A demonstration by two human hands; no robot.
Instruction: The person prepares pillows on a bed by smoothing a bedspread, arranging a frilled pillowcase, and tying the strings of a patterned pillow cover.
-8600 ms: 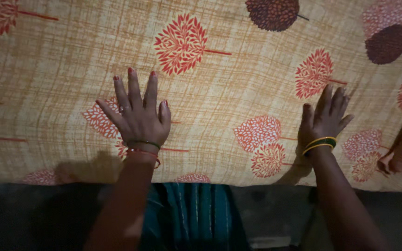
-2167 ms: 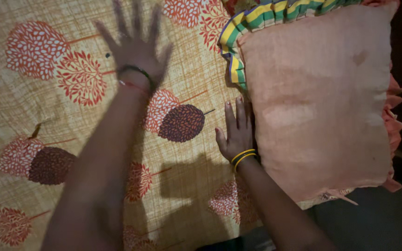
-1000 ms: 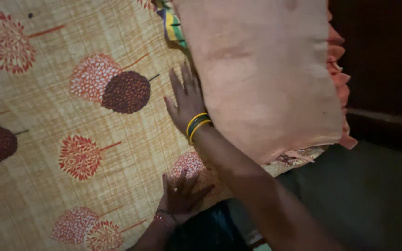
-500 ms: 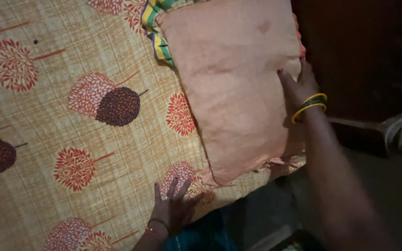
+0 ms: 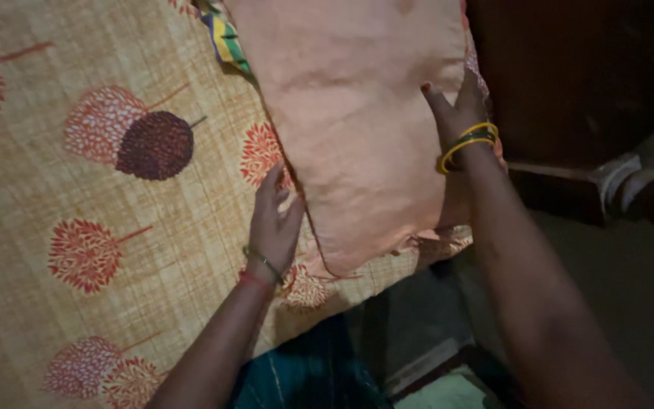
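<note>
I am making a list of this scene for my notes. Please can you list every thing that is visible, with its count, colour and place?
pillow: one, peach, top centre, on the bedsheet
striped cloth: one, green and yellow, under the pillow's upper left edge
bedsheet: one, tan with red and dark tree prints, left and centre
wooden frame: one, dark brown, right
bangles: yellow and green, on the right wrist
left hand: flat on the bedsheet at the pillow's left edge
right hand: at the pillow's right edge
</note>
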